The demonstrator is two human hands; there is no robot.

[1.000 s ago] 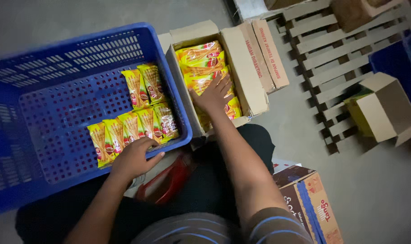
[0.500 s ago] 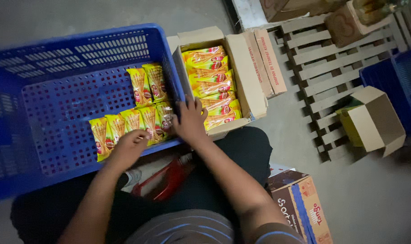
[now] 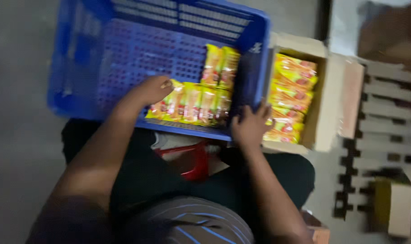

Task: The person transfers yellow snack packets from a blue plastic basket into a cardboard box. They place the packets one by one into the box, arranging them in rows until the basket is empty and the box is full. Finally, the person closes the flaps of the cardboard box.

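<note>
A row of yellow snack packets (image 3: 192, 105) lies along the near wall of the blue plastic crate (image 3: 137, 49), which fills the upper left and centre of the frame. The left hand (image 3: 149, 90) rests curled on the row's left end; whether it grips one is unclear. The right hand (image 3: 249, 129) clamps the crate's lower right corner. Right of it, an open cardboard box (image 3: 325, 113) holds more yellow packets (image 3: 291, 97).

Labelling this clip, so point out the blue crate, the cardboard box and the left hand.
blue crate (image 3: 259, 31), head view, right rim corner.
cardboard box (image 3: 328, 104), head view, right wall.
left hand (image 3: 150, 90), head view, back of hand.
</note>
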